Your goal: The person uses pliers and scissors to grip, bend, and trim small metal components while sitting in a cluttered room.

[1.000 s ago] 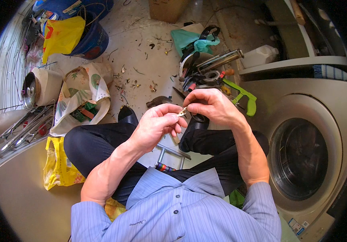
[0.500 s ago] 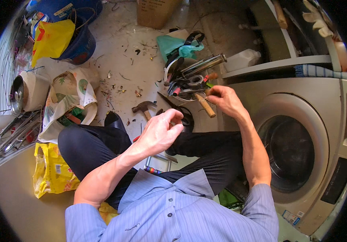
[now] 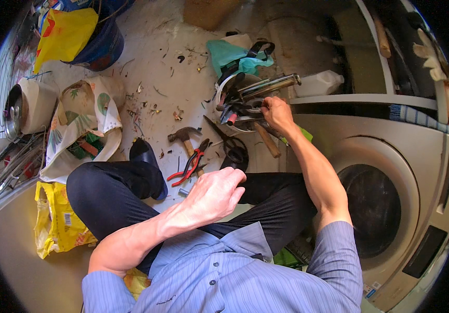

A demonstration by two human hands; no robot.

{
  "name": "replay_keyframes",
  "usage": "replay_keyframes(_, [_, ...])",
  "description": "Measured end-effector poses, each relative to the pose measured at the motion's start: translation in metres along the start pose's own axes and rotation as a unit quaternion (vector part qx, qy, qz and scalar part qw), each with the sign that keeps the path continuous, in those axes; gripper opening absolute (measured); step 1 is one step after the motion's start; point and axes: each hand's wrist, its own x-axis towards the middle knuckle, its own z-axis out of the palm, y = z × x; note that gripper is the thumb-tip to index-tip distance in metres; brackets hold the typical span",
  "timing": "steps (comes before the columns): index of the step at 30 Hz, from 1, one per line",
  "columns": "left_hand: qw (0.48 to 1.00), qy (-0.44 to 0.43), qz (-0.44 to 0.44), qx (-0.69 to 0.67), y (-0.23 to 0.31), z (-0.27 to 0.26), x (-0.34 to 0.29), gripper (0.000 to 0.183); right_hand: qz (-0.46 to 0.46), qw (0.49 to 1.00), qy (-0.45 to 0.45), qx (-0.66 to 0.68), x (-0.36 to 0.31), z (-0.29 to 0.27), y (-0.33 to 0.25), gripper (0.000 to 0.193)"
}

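Holding right hand [image 3: 277, 112] out by the right side of the far tool bucket [image 3: 217, 94], had thumb and fingers bent nearly together; couldn't tell if pinching anything, with fingertips too small to read. Saw bucket on the floor between teal bag [image 3: 223, 56] and scissors [image 3: 233, 148]. Held left hand [image 3: 219, 193] nearer, above the lap, back up, with fingers loosely curled; couldn't check under the palm for a grip. Saw wooden handle [image 3: 267, 141] just near of right hand, red-handled pliers [image 3: 197, 155] lying across hammer [image 3: 183, 136] far and left of left hand. Had washing machine [image 3: 412, 177] on the right.
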Motion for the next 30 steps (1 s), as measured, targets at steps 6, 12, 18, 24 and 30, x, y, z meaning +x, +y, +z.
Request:
replay_keyframes(6, [0.999,-0.011,0.024,0.038,-0.008,-0.001,-0.003,0.021,-0.004,0.997,-0.058,-0.046,0.006,0.01,0.007,0.018])
replay_keyframes(12, [0.997,-0.035,0.034,0.064,-0.005,-0.002,-0.007,0.019,-0.035,0.998,-0.019,-0.044,0.003,0.014,0.014,0.019])
replay_keyframes(18, [0.997,-0.006,0.059,0.047,-0.003,-0.007,-0.009,0.015,-0.023,0.999,0.026,-0.01,0.011,0.005,0.002,0.012])
replay_keyframes(24, [0.993,-0.033,0.054,0.099,-0.006,-0.004,-0.01,0.018,-0.014,0.997,-0.039,-0.071,0.007,0.013,0.006,0.013])
replay_keyframes(30, [0.992,-0.041,0.064,0.103,-0.009,-0.001,-0.012,0.016,-0.038,0.999,-0.003,-0.026,0.008,0.011,0.006,0.013])
